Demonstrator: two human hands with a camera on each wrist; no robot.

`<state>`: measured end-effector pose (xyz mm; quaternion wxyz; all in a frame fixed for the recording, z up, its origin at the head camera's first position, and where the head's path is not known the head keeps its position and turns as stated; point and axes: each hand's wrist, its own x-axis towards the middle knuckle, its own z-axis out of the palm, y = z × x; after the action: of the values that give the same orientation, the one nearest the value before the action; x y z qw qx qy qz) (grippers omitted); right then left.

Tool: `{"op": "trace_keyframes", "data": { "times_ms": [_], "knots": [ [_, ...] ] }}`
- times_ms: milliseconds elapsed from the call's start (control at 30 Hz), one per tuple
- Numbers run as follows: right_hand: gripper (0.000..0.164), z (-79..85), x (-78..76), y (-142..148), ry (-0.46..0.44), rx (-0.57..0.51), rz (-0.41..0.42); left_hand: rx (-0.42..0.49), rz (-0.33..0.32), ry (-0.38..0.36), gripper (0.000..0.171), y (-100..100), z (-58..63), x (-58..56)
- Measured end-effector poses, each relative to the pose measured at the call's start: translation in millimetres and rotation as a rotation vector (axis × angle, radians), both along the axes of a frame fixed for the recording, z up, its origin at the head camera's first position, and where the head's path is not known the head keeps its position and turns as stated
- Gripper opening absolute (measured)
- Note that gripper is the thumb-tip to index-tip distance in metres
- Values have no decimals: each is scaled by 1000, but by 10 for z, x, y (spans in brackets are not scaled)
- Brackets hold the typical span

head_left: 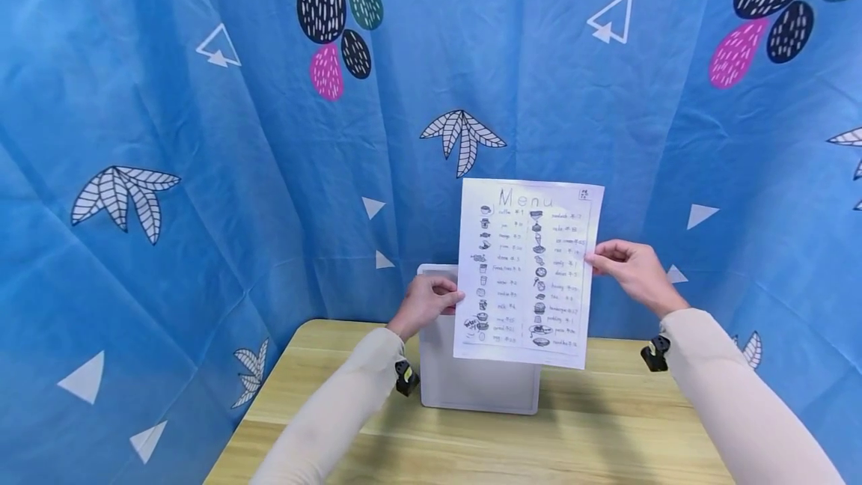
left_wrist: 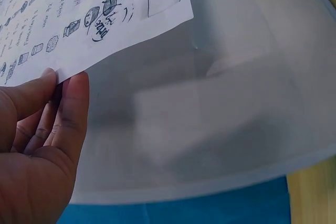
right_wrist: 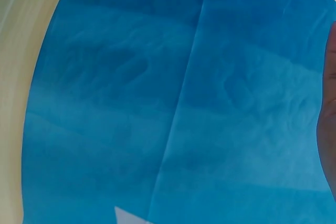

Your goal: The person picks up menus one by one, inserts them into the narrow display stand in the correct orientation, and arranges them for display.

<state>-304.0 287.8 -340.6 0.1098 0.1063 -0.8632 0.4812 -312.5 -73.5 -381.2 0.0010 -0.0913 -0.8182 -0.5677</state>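
A white paper menu [head_left: 528, 275] is held upright between both hands, its hand-drawn food pictures and prices facing the head camera. My left hand [head_left: 424, 304] pinches its left edge between thumb and fingers; the left wrist view shows the same grip, with the thumb [left_wrist: 39, 90] on the printed side. On the opposite edge, my right hand [head_left: 633, 272] pinches the sheet at about mid-height. Behind the menu stands a pale grey-white board or tray [head_left: 481, 388] with a raised rim, partly hidden by the paper. Only a sliver of the right hand [right_wrist: 328, 114] shows in the right wrist view.
The light wooden table [head_left: 350, 395] lies below, with rounded back corners. A blue patterned curtain [head_left: 222, 133] hangs behind it and along the sides. Each wrist wears a small black device, one of them the left wrist camera [head_left: 406, 378].
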Motion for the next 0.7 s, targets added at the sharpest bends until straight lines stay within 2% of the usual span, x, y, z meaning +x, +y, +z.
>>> {"op": "trace_keyframes", "data": {
  "times_ms": [167,500,700],
  "knots": [
    [41,118,-89,-99,16,25,13,-9,10,28,11,-100,102,-68],
    [42,414,-242,-254,28,49,49,-16,35,33,14,-282,350,-148],
    [44,540,-301,-318,16,38,57,-13,33,25,15,-360,432,-215]
  ]
}}
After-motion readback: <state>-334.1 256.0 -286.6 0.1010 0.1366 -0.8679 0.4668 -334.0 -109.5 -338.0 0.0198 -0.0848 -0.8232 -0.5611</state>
